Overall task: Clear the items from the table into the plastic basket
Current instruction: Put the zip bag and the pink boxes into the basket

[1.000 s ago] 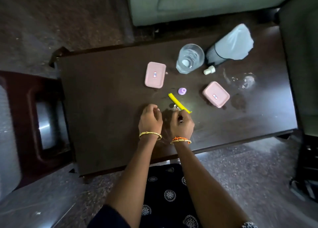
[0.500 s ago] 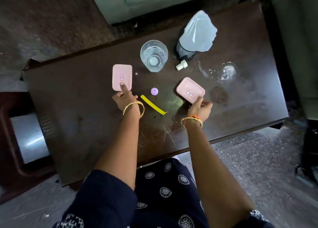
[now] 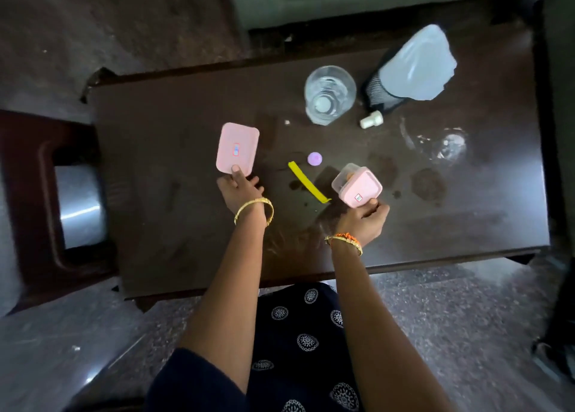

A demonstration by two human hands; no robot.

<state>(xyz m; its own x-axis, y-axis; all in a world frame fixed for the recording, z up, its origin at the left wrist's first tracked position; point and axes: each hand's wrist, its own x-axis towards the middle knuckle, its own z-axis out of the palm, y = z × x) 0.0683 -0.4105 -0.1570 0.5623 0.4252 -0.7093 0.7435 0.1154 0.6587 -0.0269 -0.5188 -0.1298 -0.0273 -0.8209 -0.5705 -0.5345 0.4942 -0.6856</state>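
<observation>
Two hands are each pinching a pink box, the left hand (image 3: 241, 189) on a flat box (image 3: 237, 149) and the right hand (image 3: 362, 217) tilting another box (image 3: 357, 185) off the counter (image 3: 174, 225); no basket is showing, and either thin edge grip risks slipping.

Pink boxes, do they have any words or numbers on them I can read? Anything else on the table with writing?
Left pink box: small red-edged sticker on the lid, too small and blurred to read.
Right pink box, tilted up in the right hand: small sticker with red marks, also unreadable.
Yellow strip, glass, purple cap: no writing visible.
</observation>
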